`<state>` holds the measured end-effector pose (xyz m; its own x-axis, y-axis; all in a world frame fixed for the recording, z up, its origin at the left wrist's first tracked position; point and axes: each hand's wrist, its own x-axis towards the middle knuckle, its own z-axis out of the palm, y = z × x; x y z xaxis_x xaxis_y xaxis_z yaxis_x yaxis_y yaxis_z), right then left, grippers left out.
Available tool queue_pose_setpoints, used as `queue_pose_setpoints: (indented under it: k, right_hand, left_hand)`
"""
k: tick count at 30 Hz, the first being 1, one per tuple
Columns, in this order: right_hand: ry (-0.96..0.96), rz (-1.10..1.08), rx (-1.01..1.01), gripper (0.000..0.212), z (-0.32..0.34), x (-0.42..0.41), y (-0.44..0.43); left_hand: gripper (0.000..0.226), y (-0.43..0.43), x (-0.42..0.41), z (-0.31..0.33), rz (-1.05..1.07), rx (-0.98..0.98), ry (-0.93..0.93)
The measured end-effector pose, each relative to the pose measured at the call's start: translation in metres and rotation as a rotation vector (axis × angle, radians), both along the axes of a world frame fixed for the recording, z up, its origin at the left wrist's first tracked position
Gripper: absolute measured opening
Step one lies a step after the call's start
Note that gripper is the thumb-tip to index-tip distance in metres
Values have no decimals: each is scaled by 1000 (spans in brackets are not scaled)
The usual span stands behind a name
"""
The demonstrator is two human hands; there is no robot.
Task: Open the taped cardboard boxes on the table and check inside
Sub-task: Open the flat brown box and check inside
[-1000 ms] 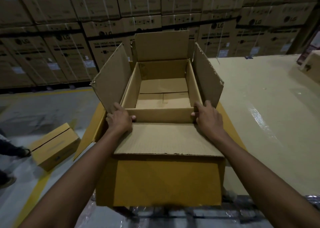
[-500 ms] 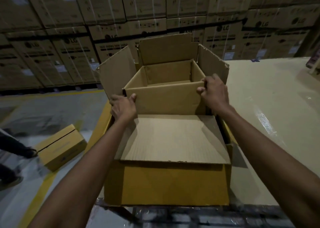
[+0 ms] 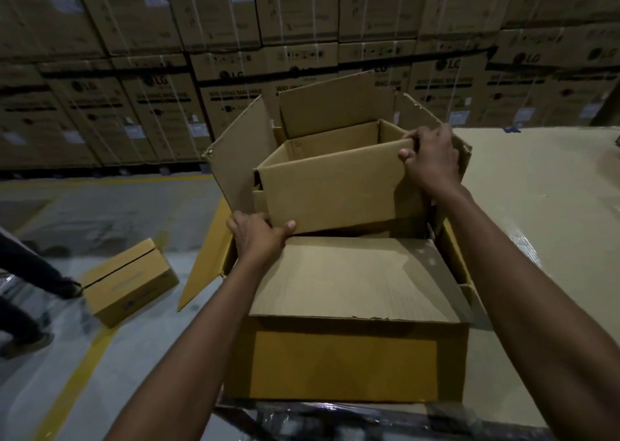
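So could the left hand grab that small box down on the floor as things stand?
Probably not. The left hand is busy gripping the inner carton by a lower corner, and the small box lies on the floor, well below the table and off to the side.

Outer box (image 3: 345, 360): yellow-brown cardboard, upright, top open. The near flap (image 3: 352, 279) is folded out flat toward the viewer, with its brown corrugated inner face up and a ragged front edge. The left flap (image 3: 241, 159), far flap (image 3: 335, 108) and right flap (image 3: 432, 118) all stand up.

Inner box (image 3: 335, 192): plain brown cardboard, smaller, open-topped. It is partly raised out of the outer box's opening and sits between the standing flaps. It is tilted, with its left end low near the outer box's left rim and its right end high. Only bare cardboard walls show inside; the bottom is hidden.
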<state>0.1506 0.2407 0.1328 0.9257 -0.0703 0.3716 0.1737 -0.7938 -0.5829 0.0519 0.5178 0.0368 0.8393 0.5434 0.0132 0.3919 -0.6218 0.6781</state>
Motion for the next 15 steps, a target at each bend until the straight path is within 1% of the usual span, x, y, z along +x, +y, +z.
queue_pose_setpoints:
  k: [2,4,5,7,8,9,11,12,15]
  right_hand:
    - [-10,29,107,33,13,2,-1]
    - [-13,51,191,31,20,3,-1]
    - [-5,63,220,27,22,0,-1]
    - [26,82,274,15,15,-6,-1]
    - [42,88,308,11,10,-12,-2]
    - [70,86,338,10,4,-20,-3]
    - [165,74,366,13,-13,-38,-8]
    - [225,70,371,15,-25,-45,-11]
    - [397,79,320,24,-53,-57,-21]
  left_hand:
    - [40,-2,-8,6,3,-90,-168]
    - [26,-4,-14,12,68,-277,-347]
    - [26,-4,-18,16,95,-377,-434]
    - [36,-4,-26,23,116,-530,-478]
    - [38,-1,-27,26,118,-598,-444]
    - [35,2,-28,28,113,-679,-388]
    - [19,3,-30,37,82,-849,-234]
    - [15,6,-30,36,69,-855,-147]
    - [12,10,-31,33,9,-643,82]
